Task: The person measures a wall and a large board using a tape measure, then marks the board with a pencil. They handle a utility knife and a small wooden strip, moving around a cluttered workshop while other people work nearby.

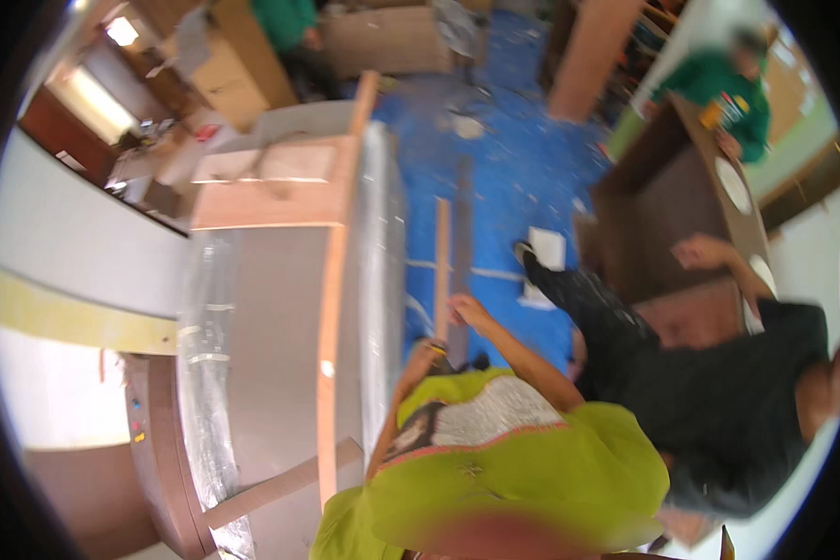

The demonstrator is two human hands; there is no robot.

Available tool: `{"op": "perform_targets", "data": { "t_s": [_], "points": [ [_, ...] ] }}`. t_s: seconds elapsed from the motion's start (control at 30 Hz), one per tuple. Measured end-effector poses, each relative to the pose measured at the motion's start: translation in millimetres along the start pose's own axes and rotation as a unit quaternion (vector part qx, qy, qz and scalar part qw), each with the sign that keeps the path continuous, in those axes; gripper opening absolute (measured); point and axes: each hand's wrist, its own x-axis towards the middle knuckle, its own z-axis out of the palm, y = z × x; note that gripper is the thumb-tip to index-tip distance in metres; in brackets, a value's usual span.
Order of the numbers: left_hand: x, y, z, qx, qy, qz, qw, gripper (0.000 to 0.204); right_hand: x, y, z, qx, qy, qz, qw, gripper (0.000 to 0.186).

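My left hand [421,359] is closed round a small yellow-and-black object [436,349] at the lower end of a narrow wooden strip [441,257]. My right hand [469,310] is beside that strip, fingers partly bent; blur hides whether they grip it. A darker strip [462,233] lies parallel to the right. To my left, a long timber batten [331,327] and plywood pieces [261,201] rest on a large plastic-edged grey panel or surface [261,345].
A co-worker in dark clothes [719,401] is close on my right, hand by a brown cabinet [663,205]. Another in green [737,103] stands at its far end; a third [289,37] is beyond cardboard [233,65]. Blue sheeting [509,140] covers the floor, with white items [546,252].
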Motion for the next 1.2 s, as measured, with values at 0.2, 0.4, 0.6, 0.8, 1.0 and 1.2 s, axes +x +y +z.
{"op": "perform_targets", "data": {
  "t_s": [0.2,0.4,0.6,0.8,1.0,1.2],
  "points": [
    [74,28,-68,0.004,-0.022,-0.009,1.000,0.030,72,-52,25,0.120,0.059,0.001,0.991,0.018],
    [155,98,-147,0.130,-0.110,0.031,0.985,0.033,115,-104,18,0.051,0.126,-0.068,0.988,0.020],
    [213,154,-181,0.076,-0.091,-0.041,0.992,0.034,120,-123,14,0.038,0.185,0.005,0.982,0.024],
    [249,155,-156,0.070,-0.167,-0.069,0.981,0.039,117,-233,31,0.033,0.124,-0.101,0.987,0.026],
    [317,150,-101,0.134,-0.202,-0.019,0.970,0.039,67,-473,85,-0.005,-0.251,-0.352,0.902,0.016],
    [434,173,-50,0.106,-0.209,-0.069,0.970,0.037,44,-649,38,-0.095,-0.549,-0.385,0.736,0.038]
  ]
}}
